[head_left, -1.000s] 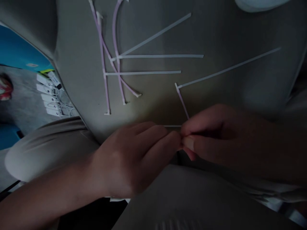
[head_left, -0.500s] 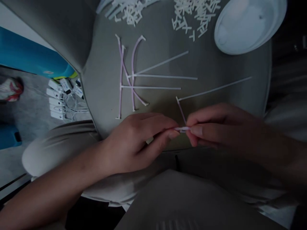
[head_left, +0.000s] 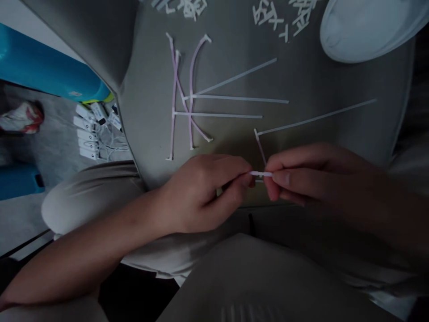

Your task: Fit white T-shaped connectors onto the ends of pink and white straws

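My left hand (head_left: 204, 192) and my right hand (head_left: 311, 174) meet near the front edge of the grey seat. Between their fingertips runs a short pale pink tube (head_left: 260, 173); each hand pinches one end. The ends inside the fingers are hidden. Just beyond, a pink tube piece (head_left: 260, 147) runs down behind my right fingers, with a white connector (head_left: 256, 133) at its top. From that connector a long whitish tube (head_left: 317, 118) stretches right. To the left lie several joined pink tubes (head_left: 173, 89) with white end connectors and long whitish tubes (head_left: 234, 99).
Loose white connectors (head_left: 266, 12) lie at the back of the grey seat (head_left: 221, 67), beside a white bowl (head_left: 365, 33) at far right. On the floor to the left are white power adapters (head_left: 89, 134) with cables and a blue case (head_left: 50, 67).
The view has shifted, so the things on the seat sit slightly higher and farther right. My hands keep their pinch, and more of the pink tube shows between the fingertips.
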Demonstrator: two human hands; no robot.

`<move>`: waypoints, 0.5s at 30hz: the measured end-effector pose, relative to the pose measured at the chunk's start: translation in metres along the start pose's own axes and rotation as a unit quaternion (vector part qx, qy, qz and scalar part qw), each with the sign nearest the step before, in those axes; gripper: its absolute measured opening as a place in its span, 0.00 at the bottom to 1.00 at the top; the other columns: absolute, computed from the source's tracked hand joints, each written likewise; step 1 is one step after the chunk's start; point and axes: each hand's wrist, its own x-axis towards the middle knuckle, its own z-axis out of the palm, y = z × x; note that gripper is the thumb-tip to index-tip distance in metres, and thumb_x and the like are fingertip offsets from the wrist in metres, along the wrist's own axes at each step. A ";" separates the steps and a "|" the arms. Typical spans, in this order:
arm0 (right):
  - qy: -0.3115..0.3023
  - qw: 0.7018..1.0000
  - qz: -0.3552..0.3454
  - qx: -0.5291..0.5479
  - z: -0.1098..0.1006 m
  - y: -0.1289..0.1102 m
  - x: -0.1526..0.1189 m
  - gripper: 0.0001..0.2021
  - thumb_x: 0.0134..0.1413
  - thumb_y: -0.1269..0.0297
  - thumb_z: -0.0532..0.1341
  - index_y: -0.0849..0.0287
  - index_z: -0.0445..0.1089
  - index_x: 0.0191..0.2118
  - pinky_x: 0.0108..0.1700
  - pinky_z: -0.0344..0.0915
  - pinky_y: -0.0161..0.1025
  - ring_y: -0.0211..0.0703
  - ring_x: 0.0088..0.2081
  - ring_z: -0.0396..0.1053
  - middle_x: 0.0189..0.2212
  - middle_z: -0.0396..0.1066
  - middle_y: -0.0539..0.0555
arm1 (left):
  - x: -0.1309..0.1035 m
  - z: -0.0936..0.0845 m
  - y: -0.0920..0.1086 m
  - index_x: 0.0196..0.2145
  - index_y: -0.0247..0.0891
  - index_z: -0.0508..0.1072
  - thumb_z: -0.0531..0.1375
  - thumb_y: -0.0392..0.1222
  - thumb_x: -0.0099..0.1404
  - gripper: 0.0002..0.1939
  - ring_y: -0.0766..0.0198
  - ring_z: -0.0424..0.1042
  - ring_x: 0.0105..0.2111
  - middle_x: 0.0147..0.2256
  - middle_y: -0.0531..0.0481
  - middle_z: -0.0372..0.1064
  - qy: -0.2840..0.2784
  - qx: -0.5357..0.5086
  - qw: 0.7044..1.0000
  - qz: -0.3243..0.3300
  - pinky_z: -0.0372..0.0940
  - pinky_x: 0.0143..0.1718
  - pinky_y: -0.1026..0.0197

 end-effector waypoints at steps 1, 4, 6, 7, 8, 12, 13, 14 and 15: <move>0.001 1.000 0.003 -0.005 0.000 0.001 0.001 0.12 0.57 0.66 0.58 0.57 0.69 0.22 0.20 0.48 0.33 0.31 0.18 0.51 0.16 0.56 0.44 | 0.000 0.000 0.000 0.31 0.36 0.72 0.52 0.32 0.72 0.12 0.72 0.65 0.22 0.25 0.55 0.69 -0.004 -0.002 1.000 -0.002 0.59 0.25 0.67; -0.007 1.000 0.010 -0.014 0.001 0.004 0.003 0.12 0.56 0.67 0.58 0.57 0.70 0.22 0.20 0.46 0.33 0.31 0.19 0.52 0.16 0.57 0.44 | 0.001 0.000 -0.001 0.31 0.38 0.71 0.51 0.33 0.73 0.14 0.71 0.66 0.23 0.25 0.55 0.69 -0.011 -0.011 1.000 -0.005 0.61 0.26 0.66; -0.019 1.000 0.013 -0.006 0.003 0.005 0.005 0.13 0.56 0.68 0.57 0.57 0.70 0.22 0.20 0.46 0.32 0.30 0.19 0.53 0.16 0.57 0.44 | 0.001 0.000 -0.001 0.31 0.38 0.71 0.50 0.33 0.73 0.14 0.70 0.68 0.24 0.25 0.54 0.69 -0.014 -0.009 1.000 -0.004 0.62 0.26 0.65; -0.022 1.000 0.015 0.003 0.003 0.005 0.006 0.13 0.57 0.69 0.56 0.58 0.70 0.22 0.20 0.47 0.32 0.29 0.19 0.53 0.16 0.56 0.43 | 0.001 0.000 -0.002 0.31 0.39 0.70 0.50 0.33 0.73 0.13 0.69 0.68 0.24 0.25 0.54 0.69 -0.016 -0.004 1.000 -0.003 0.61 0.26 0.65; -0.022 0.999 0.019 0.014 0.004 0.005 0.007 0.14 0.57 0.69 0.55 0.58 0.70 0.22 0.21 0.47 0.31 0.29 0.19 0.52 0.15 0.56 0.43 | 0.001 0.000 -0.003 0.31 0.39 0.70 0.51 0.33 0.73 0.13 0.69 0.68 0.24 0.25 0.54 0.69 -0.018 0.001 1.000 -0.004 0.61 0.26 0.64; -0.001 0.998 0.025 0.055 0.004 0.005 0.010 0.13 0.57 0.69 0.56 0.60 0.70 0.22 0.20 0.47 0.32 0.28 0.18 0.52 0.15 0.56 0.43 | 0.001 0.002 -0.005 0.31 0.39 0.69 0.51 0.34 0.73 0.13 0.69 0.67 0.24 0.25 0.54 0.68 -0.007 0.004 1.000 0.010 0.61 0.26 0.63; 0.001 0.998 0.029 0.058 0.004 0.004 0.010 0.13 0.57 0.68 0.56 0.60 0.70 0.23 0.20 0.47 0.32 0.28 0.19 0.52 0.15 0.57 0.43 | 0.001 0.003 -0.005 0.31 0.39 0.69 0.51 0.34 0.73 0.13 0.69 0.67 0.24 0.25 0.54 0.68 -0.007 0.005 1.000 0.012 0.61 0.26 0.63; 0.001 0.998 0.036 0.056 0.004 0.004 0.010 0.13 0.57 0.67 0.56 0.60 0.70 0.23 0.19 0.47 0.32 0.28 0.19 0.52 0.15 0.56 0.43 | 0.000 0.003 -0.006 0.31 0.39 0.68 0.51 0.34 0.73 0.12 0.69 0.67 0.24 0.25 0.54 0.67 -0.005 0.008 1.000 0.015 0.60 0.26 0.63; -0.002 0.998 0.042 0.050 0.005 0.003 0.011 0.13 0.57 0.68 0.56 0.60 0.69 0.22 0.20 0.47 0.31 0.28 0.19 0.52 0.15 0.56 0.43 | 0.000 0.003 -0.006 0.31 0.40 0.68 0.51 0.34 0.73 0.12 0.69 0.66 0.24 0.25 0.54 0.67 -0.005 0.015 1.000 0.016 0.60 0.26 0.63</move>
